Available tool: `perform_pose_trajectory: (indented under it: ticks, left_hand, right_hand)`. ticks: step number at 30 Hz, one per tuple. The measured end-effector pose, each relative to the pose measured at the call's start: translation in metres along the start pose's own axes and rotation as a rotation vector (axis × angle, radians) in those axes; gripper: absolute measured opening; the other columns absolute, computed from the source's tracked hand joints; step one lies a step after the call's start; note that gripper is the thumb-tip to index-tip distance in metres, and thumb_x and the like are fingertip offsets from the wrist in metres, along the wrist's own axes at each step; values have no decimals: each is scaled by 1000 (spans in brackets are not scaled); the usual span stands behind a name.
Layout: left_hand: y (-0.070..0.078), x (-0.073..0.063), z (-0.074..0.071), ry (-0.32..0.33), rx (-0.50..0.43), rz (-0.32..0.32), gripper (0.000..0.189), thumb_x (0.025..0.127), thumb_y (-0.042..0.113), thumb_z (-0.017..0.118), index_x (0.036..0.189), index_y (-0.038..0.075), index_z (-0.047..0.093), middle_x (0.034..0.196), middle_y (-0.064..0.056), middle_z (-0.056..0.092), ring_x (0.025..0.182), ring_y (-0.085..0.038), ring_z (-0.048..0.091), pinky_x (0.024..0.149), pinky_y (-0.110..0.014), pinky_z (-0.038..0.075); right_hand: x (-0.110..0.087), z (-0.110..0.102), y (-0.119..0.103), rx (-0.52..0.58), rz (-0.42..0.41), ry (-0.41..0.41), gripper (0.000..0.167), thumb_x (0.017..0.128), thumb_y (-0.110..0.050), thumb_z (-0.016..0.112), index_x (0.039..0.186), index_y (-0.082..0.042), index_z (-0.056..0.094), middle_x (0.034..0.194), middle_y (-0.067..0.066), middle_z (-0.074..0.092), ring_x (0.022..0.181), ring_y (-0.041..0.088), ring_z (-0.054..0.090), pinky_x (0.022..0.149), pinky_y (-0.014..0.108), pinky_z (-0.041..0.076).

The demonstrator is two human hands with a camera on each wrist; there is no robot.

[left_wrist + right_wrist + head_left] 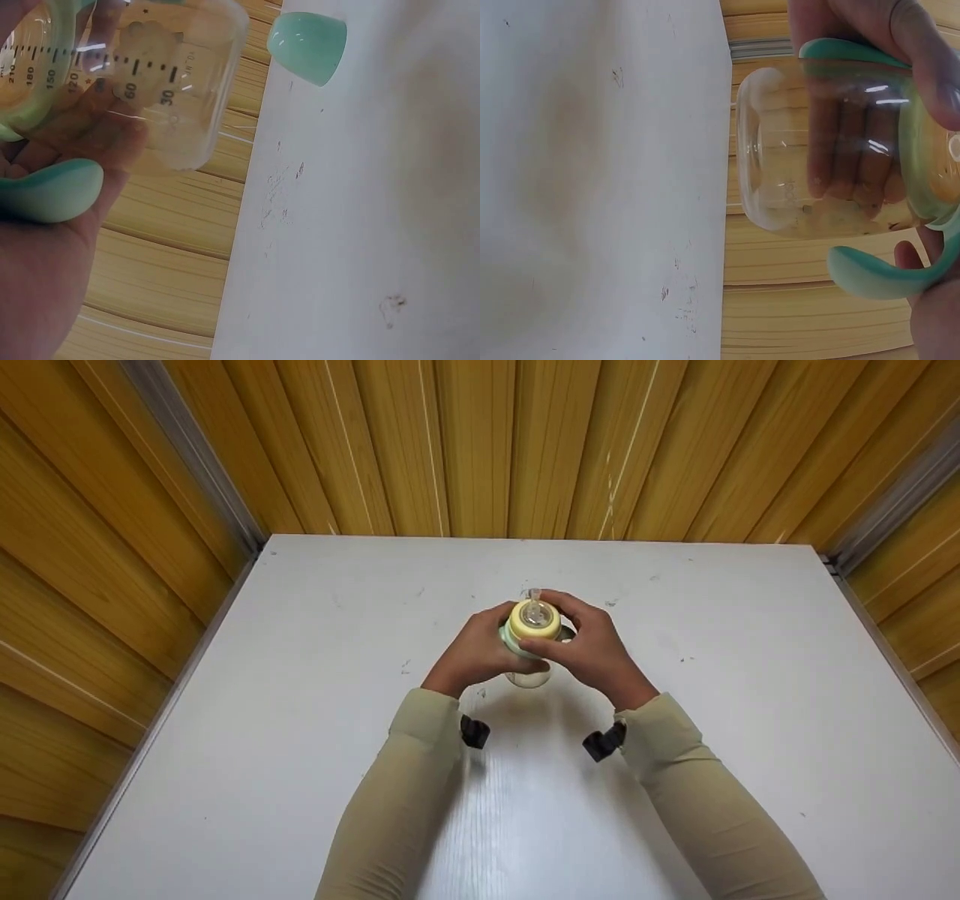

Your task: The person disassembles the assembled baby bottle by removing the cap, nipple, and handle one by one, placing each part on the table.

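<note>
A clear baby bottle (529, 679) with mint-green handles (877, 277) is held up over the table, between both hands. My left hand (480, 643) wraps round its body, with fingers visible through the clear wall in the right wrist view. At the top, my right hand (592, 649) grips the pale yellow collar (556, 626), thumb on the near side and fingers on the far side. A clear nipple (535, 611) sticks up from the collar. Black measuring marks (135, 67) run along the body. A mint-green cap (307, 46) sits on the table beyond the bottle.
The white table (300, 675) carries scattered dark scuffs. Wood-patterned panels (480, 450) stand along its back and sides, with grey metal posts (195, 457) at the corners. Black wrist mounts (474, 732) hang beneath both sleeves.
</note>
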State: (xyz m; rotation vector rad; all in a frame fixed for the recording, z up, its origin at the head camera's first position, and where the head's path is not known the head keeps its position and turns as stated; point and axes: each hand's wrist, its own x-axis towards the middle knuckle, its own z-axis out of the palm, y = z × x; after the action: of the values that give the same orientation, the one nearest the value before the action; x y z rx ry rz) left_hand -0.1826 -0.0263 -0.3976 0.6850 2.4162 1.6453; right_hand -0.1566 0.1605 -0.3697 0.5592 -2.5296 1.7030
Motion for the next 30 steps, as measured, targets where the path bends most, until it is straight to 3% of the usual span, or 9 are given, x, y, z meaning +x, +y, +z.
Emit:
perform_pose_trajectory:
  ticks: [8, 12, 18, 30]
  left_hand:
    - [-1, 1, 1, 22, -31, 12, 73, 63, 35, 90, 127, 22, 58, 115, 11, 65, 104, -9, 61, 92, -33, 50]
    - [-1, 1, 1, 57, -27, -5, 73, 63, 41, 89, 126, 23, 59, 115, 12, 65, 104, -9, 61, 92, -35, 50]
    - [-3, 3, 4, 104, 11, -59, 77, 62, 47, 88, 129, 24, 58, 118, 13, 64, 105, -7, 60, 92, -34, 50]
    - [-3, 4, 6, 127, 49, -79, 81, 62, 47, 88, 132, 21, 55, 123, 10, 64, 107, -6, 60, 93, -33, 51]
  right_hand:
    - [-1, 1, 3, -20, -4, 8, 73, 75, -39, 82, 139, -21, 51, 137, -3, 56, 127, 13, 50, 107, 41, 41]
    - [-1, 4, 6, -58, -17, 61, 76, 73, -43, 83, 139, -23, 50, 136, -4, 56, 125, 15, 51, 107, 44, 39]
    - [0, 8, 8, -90, -43, 162, 74, 72, -43, 83, 134, -15, 54, 132, -3, 58, 119, 16, 54, 106, 41, 39]
    - [1, 12, 9, -103, -22, 201, 67, 71, -46, 84, 128, -19, 59, 126, -6, 62, 112, 14, 56, 99, 37, 42]
